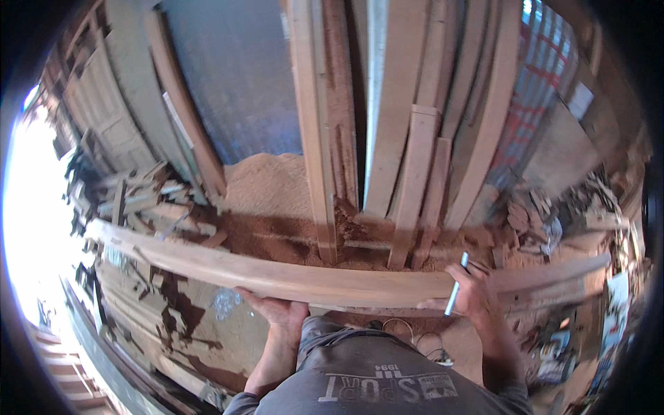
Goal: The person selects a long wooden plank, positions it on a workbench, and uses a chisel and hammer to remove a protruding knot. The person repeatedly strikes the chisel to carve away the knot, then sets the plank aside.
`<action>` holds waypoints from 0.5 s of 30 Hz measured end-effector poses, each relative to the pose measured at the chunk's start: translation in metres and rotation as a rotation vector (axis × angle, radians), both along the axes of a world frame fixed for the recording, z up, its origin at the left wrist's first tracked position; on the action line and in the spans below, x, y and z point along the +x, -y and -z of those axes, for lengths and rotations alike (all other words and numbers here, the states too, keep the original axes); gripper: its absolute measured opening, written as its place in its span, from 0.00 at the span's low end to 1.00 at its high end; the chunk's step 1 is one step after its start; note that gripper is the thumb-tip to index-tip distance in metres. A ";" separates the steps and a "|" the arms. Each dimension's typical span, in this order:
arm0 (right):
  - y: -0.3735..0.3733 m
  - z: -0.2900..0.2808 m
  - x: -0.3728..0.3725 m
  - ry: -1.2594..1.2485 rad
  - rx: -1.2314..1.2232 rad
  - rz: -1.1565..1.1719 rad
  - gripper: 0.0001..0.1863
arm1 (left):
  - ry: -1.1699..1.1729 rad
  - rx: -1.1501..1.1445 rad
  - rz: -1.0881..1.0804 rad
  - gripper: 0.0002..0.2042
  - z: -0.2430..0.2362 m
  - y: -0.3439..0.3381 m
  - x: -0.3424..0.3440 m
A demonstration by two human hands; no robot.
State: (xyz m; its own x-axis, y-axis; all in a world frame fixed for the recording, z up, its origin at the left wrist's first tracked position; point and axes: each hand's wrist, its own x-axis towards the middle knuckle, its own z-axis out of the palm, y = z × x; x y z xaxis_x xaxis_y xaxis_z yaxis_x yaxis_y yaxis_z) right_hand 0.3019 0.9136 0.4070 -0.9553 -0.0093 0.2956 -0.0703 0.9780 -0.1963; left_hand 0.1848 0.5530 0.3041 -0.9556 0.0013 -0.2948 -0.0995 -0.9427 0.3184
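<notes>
A long pale wooden beam (339, 282) lies crosswise in front of my body, spanning most of the view. My left hand (280, 310) holds it from underneath, left of the middle, with the thumb and fingers against the wood and partly hidden by it. My right hand (469, 290) is at the beam's right part, its fingers curled around a slim white stick-like tool (456, 282), perhaps a marker or pencil, and partly against the wood.
Tall boards (420, 180) and a metal-grey sheet (228, 76) stand upright ahead, beside a sawdust heap (266, 187). Offcuts pile up at left (138, 197) and right (536, 214). A cord (401, 325) lies on the floor. Bright daylight enters at far left.
</notes>
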 end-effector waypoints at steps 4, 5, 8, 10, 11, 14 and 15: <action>0.009 0.003 -0.002 -0.126 0.004 -0.005 0.43 | -0.021 -0.312 -0.173 0.53 -0.029 -0.002 -0.016; 0.012 0.005 -0.008 -0.131 0.019 -0.014 0.42 | -0.003 -0.140 -0.163 0.52 -0.017 0.023 -0.032; 0.045 -0.004 -0.035 -0.264 0.094 0.007 0.43 | -0.100 -0.195 -0.222 0.50 -0.049 0.056 -0.056; 0.063 -0.021 -0.059 -0.324 0.079 -0.003 0.42 | -0.294 -0.599 -0.249 0.50 -0.083 0.064 -0.068; 0.068 -0.020 -0.073 -0.347 0.050 -0.018 0.42 | -0.371 -0.766 -0.296 0.51 -0.096 0.062 -0.072; 0.084 -0.040 -0.091 -0.447 -0.029 -0.042 0.42 | -0.440 -0.392 -0.191 0.56 -0.101 0.066 -0.087; 0.128 -0.045 -0.079 -0.497 -0.087 -0.052 0.43 | -0.490 -0.293 -0.149 0.58 -0.099 0.094 -0.078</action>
